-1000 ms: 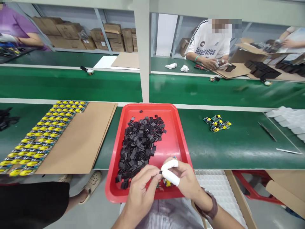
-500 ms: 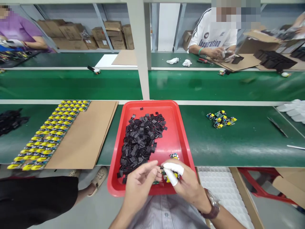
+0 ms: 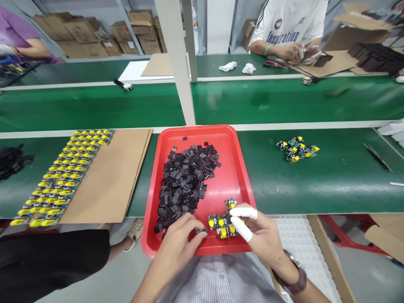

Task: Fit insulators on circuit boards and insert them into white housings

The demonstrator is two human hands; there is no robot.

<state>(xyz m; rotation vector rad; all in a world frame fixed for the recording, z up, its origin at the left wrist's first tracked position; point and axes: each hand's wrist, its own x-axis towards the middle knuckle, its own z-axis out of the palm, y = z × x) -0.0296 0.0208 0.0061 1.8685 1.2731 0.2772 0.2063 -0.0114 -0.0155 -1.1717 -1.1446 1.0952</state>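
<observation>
On the far left, loose black parts [image 3: 14,162] are lying on the green table [image 3: 341,185], and next to them rows of yellow-topped boards [image 3: 69,172] are covering the left side of a cardboard sheet [image 3: 107,181]. In the middle, a red tray [image 3: 221,181] is holding a heap of small black pieces [image 3: 184,181], mostly on its left. Over its near end, the left hand [image 3: 178,237] is pinching a small green-edged piece [image 3: 202,230] between nearly closed thumb and forefinger. Just right of that, a cluster of circuit boards [image 3: 222,232] is lying in the tray. The right hand [image 3: 265,231] is hovering at the cluster, white-covered fingertips [image 3: 244,212] almost meeting; whether they are gripping anything cannot be told. Farther right, more boards [image 3: 293,158] are sitting in a group, and dark tweezers [image 3: 377,156] are lying beyond.
</observation>
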